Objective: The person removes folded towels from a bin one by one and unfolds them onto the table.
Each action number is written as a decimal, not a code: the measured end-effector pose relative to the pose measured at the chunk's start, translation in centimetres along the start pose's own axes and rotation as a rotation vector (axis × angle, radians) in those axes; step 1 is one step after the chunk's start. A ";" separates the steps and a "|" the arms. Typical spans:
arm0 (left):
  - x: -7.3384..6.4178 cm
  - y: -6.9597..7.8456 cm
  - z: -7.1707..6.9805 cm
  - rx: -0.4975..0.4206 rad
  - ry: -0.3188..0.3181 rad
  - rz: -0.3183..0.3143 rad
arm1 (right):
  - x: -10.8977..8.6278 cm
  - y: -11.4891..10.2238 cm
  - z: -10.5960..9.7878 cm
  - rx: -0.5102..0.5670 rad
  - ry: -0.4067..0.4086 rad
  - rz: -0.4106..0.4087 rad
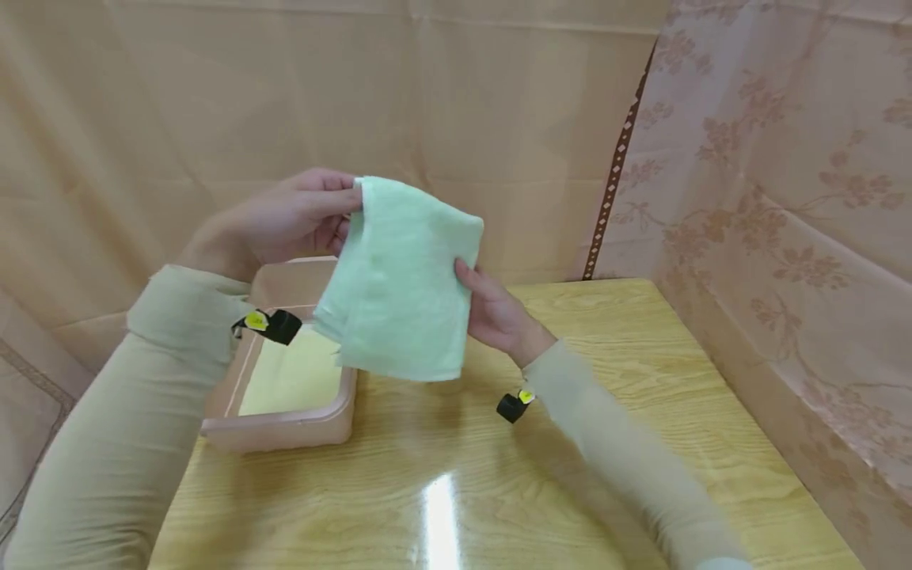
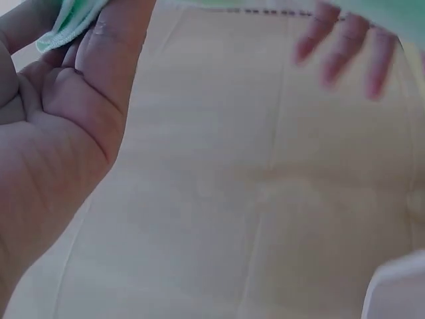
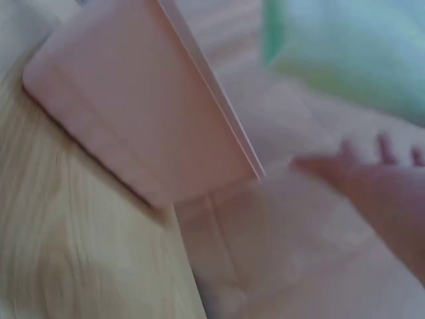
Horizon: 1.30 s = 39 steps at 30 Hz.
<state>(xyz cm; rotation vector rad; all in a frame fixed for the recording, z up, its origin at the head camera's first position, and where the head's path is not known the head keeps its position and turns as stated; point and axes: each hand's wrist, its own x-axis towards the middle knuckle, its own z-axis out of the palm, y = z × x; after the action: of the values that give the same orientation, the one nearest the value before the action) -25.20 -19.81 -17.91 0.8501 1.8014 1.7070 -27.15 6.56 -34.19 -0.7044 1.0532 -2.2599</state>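
A folded pale green towel (image 1: 409,281) hangs in the air above the table. My left hand (image 1: 292,214) pinches its upper left edge between thumb and fingers; a bit of the towel shows between them in the left wrist view. At the towel's right edge is my right hand (image 1: 499,317), its thumb overlapping the front in the head view and its other fingers hidden behind. Those right-hand fingers (image 2: 345,56) look straight and blurred in the left wrist view. Under the left forearm stands a pink bin (image 1: 313,427) with a pale yellow cloth (image 1: 292,380) inside.
The bin stands at the left of a wooden table (image 1: 606,475). A beige curtain (image 1: 499,95) hangs behind, and a pink flowered curtain (image 1: 819,237) runs along the right side. Small black cameras sit at both wrists.
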 end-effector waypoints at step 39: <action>9.4 -11.1 4.8 -0.109 0.069 -0.383 | -11.3 -9.0 -7.6 -0.309 0.363 0.263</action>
<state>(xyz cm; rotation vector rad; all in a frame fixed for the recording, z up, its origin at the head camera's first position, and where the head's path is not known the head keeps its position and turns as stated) -29.08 -9.76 -28.84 0.3740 1.7607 1.5796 -26.31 22.81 -33.80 -0.2500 1.5911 -2.0581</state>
